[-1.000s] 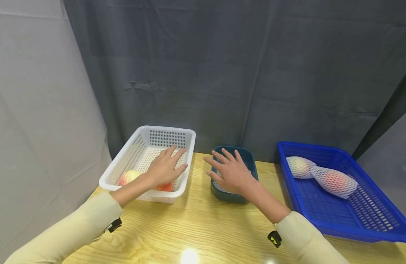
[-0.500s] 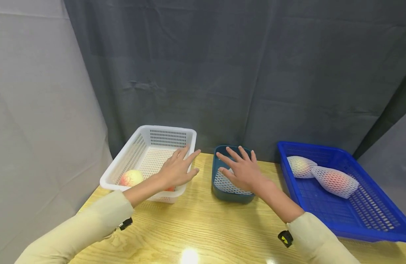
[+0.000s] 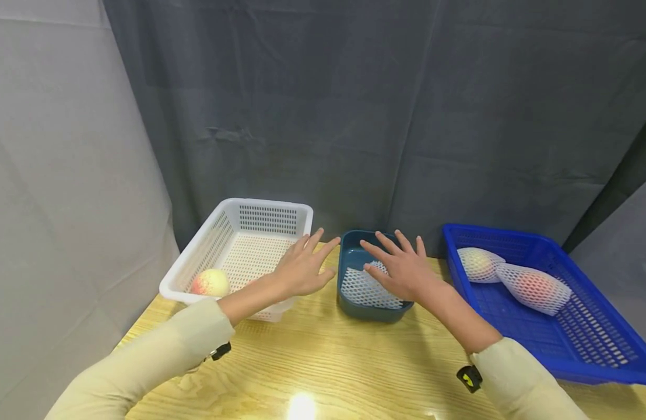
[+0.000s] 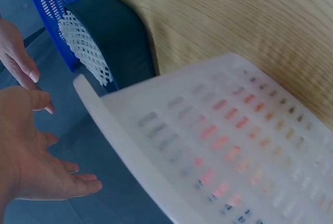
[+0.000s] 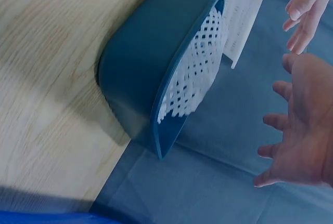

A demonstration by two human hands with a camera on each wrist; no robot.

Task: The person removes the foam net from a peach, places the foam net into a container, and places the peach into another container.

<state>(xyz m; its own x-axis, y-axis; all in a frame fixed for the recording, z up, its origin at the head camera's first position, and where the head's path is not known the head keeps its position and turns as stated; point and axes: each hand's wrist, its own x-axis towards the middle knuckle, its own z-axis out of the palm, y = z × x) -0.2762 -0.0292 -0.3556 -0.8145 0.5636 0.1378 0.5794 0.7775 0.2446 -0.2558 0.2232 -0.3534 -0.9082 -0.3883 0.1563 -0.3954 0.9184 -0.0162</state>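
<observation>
My left hand (image 3: 303, 269), fingers spread and holding nothing, hovers over the right rim of the white basket (image 3: 168, 287). In that basket lies a yellow-and-red peach (image 3: 211, 283); red shows through the slots of its wall in the left wrist view, the rest being hidden behind my forearm in the head view. My right hand (image 3: 404, 271) is also spread and holds nothing. It hangs over the right side of the teal bin (image 3: 367, 313), where a white foam net (image 3: 367, 289) lies. In the right wrist view the net (image 5: 193, 70) reaches close to the bin's rim.
A blue basket (image 3: 533, 338) stands at the right with two fruits in foam nets, a pale one (image 3: 479, 265) and a reddish one (image 3: 535, 289). All stand on a wooden table (image 3: 323, 361). A dark grey curtain (image 3: 312, 116) hangs behind.
Both hands have moved to the right, fingers still spread. The left has gone from over the white basket to its right rim; the right has uncovered more of the foam net.
</observation>
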